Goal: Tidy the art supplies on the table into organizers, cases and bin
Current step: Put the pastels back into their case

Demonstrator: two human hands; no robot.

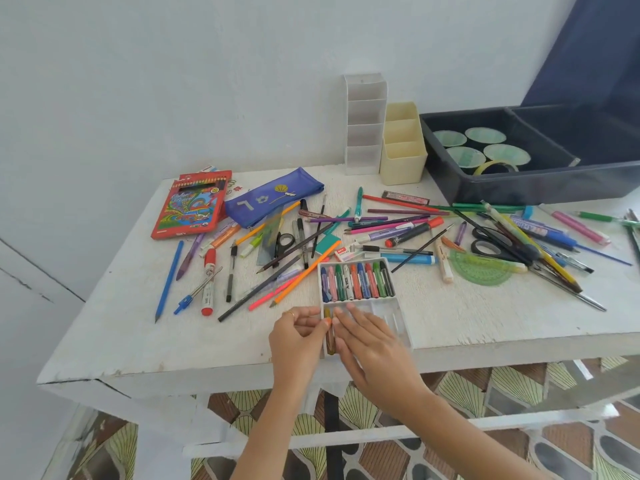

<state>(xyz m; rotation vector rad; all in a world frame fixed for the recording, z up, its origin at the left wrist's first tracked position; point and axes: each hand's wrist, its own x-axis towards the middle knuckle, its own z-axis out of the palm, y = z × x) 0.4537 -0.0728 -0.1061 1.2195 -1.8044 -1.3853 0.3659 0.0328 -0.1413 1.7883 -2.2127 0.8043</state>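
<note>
A clear crayon tray [394,315] lies at the table's front edge; its far row is full of several coloured crayons [356,280]. In the leftmost slot of the near row lies a brown-yellow crayon [329,336]. My left hand [298,341] pinches that crayon's upper end at the tray's left side. My right hand [372,344] lies flat with straight fingers over the near row, its fingertips beside the crayon. Loose pens, pencils and markers [391,223] are scattered over the white table [145,341].
A red coloured-pencil box [190,207] and a blue pencil pouch [273,199] lie at the back left. A clear tiered organizer [365,123], a cream organizer [403,150] and a dark bin [540,181] holding tape rolls stand at the back. Black scissors [491,240] and a green protractor [481,268] lie right.
</note>
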